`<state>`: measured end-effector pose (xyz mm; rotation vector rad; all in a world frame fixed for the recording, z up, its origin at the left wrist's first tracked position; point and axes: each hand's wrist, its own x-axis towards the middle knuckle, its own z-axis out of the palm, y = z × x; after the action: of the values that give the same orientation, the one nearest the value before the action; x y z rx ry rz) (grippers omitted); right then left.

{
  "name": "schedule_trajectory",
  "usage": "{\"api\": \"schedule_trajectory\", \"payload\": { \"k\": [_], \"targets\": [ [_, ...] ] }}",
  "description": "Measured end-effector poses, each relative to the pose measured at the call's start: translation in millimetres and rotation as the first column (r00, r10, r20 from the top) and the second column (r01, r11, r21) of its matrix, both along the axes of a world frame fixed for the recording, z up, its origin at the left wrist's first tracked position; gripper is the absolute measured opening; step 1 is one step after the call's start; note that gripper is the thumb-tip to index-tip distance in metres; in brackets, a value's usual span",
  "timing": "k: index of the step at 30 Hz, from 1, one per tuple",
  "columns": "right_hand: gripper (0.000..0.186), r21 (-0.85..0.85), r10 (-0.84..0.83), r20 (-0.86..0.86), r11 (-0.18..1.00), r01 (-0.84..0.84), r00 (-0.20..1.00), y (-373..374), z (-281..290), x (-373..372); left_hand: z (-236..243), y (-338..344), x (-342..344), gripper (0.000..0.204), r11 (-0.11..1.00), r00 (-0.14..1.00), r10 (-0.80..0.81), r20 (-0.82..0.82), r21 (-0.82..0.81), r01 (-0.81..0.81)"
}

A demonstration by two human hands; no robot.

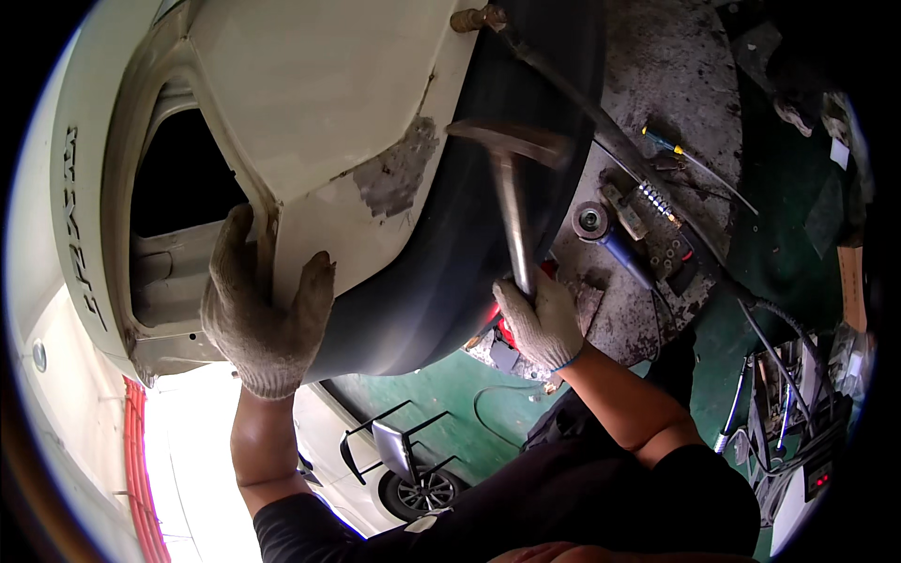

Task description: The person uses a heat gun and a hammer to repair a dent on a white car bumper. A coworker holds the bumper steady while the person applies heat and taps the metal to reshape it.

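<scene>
My right hand [542,319], in a knitted work glove, is wrapped round the metal handle of a hammer [512,211]. The hammer's long narrow head is raised in front of the dark bumper [394,314], apart from the pale car body panel [324,84]. A rough grey patch of bared surface [399,174] marks that panel near its edge. On the left, my gloved left hand [267,310] lies at the rim of a recessed opening [183,178] in the bodywork. Its thumb and fingers are spread apart, and no tool shows in it.
A stained round tabletop [657,56] carries a blue angle grinder [610,239], a screwdriver [680,150] and several small rings. A long rod tool with a spring [657,199] and cables crosses it. Tools and cables crowd the lower right. A car wheel [422,493] stands beyond.
</scene>
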<state>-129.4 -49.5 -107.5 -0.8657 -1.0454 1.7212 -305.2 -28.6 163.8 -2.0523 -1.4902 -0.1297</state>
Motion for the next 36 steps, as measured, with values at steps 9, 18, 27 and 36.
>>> {"api": "schedule_trajectory", "payload": {
  "k": [9, 18, 27, 36],
  "targets": [
    [0.025, -0.086, 0.015, -0.146, 0.996, -0.028, 0.989, -12, -5, -8, 1, 1, 2, 0.05, 0.999, 0.999, -0.04, -0.01, 0.01, 0.04],
    [0.025, 0.04, 0.026, -0.122, 0.999, -0.021, 0.992, -11, -1, -13, 1, 3, 1, 0.05, 0.999, 0.999, -0.044, -0.006, 0.027, 0.044],
    [0.024, 0.009, 0.112, -0.029, 0.994, -0.112, 0.993, -14, -11, -13, 1, -2, 2, 0.05, 1.0, 0.998, 0.025, 0.054, -0.006, -0.025],
    [0.022, 0.006, 0.187, 0.007, 0.982, -0.187, 0.982, -17, -15, -9, 0, 1, 0, 0.052, 0.999, 1.0, -0.022, -0.018, 0.041, 0.022]
  ]
}}
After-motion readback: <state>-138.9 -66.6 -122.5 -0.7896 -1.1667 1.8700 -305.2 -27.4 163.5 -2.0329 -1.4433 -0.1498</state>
